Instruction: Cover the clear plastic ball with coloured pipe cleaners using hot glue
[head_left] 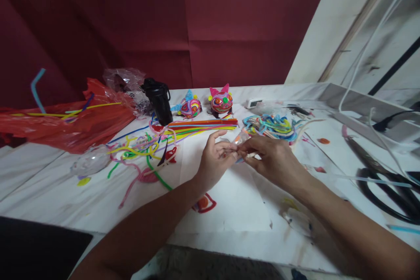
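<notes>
From the head view, I judge the step in hand to be fine fingertip work on one small pale piece (252, 155), at the centre of my clock, above the white paper (236, 208). The right hand (272, 153) pinches it; the left hand (217, 155) curls in against those fingertips, its own grip too blurred for me to tell. The next move, I judge, calls for a narrow, steady pinch. I count two decorated toys (221, 101) towards eleven, one black bottle (159, 101) at ten, one pair of scissors (374, 164) at three.
</notes>
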### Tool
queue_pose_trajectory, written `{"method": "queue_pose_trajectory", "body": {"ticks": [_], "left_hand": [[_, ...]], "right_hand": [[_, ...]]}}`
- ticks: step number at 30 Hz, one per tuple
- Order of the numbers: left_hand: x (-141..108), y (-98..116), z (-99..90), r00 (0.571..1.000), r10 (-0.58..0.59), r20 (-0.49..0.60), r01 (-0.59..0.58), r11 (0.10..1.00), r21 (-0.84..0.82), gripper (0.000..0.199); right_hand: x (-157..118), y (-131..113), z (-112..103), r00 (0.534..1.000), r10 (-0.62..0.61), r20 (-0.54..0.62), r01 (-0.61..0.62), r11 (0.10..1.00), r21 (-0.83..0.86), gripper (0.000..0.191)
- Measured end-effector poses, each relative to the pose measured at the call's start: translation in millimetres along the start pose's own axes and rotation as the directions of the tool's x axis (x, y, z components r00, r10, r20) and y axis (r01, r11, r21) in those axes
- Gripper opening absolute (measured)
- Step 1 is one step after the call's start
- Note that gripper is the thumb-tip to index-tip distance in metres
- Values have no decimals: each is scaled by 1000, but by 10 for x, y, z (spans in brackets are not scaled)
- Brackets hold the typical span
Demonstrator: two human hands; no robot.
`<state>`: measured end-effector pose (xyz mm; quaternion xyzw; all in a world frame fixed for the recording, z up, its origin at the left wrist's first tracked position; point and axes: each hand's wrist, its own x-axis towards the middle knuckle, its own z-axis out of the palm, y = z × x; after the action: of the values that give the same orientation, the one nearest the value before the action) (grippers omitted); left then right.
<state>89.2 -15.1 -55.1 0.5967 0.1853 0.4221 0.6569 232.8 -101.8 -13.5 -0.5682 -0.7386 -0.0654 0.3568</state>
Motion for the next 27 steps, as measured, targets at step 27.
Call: {"method": "queue_pose_trajectory", "body": {"ticks": [27], "left_hand": [[-6,53,60,999,-26,-37,27,999,26,59]], "right_hand": [[54,-39,-365,980,-54,192,70,995,-75,20]]}}
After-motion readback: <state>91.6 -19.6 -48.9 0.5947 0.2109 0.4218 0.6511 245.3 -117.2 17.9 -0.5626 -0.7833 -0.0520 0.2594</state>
